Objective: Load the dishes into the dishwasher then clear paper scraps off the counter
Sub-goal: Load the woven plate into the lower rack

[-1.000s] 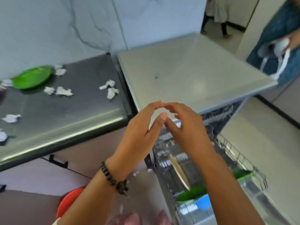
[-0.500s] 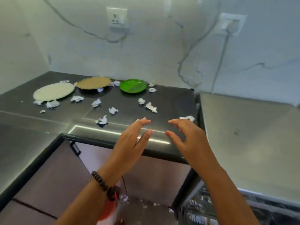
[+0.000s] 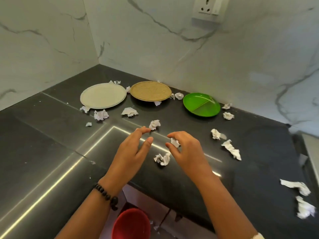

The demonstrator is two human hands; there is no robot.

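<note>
Three dishes stand along the back of the dark counter (image 3: 51, 138): a cream plate (image 3: 103, 96), a tan woven plate (image 3: 150, 91) and a green divided plate (image 3: 201, 104). Several crumpled paper scraps lie around them, such as one (image 3: 154, 124) just beyond my left fingertips and one (image 3: 162, 159) below my right palm. My left hand (image 3: 133, 152) hovers open over the counter's front. My right hand (image 3: 186, 152) is curled, thumb and forefinger apart on either side of a small scrap (image 3: 175, 142); I cannot tell whether they touch it.
A red bin (image 3: 131, 223) sits on the floor below the counter's front edge, between my forearms. More scraps (image 3: 231, 150) (image 3: 295, 186) lie to the right. A wall socket (image 3: 208, 6) is high on the marble backsplash. The counter's right end (image 3: 293, 135) meets a lighter surface.
My view swung left from the open dishwasher to the counter corner. Both hands moved forward over the counter and spread apart, and the right hand now curls around a scrap.
</note>
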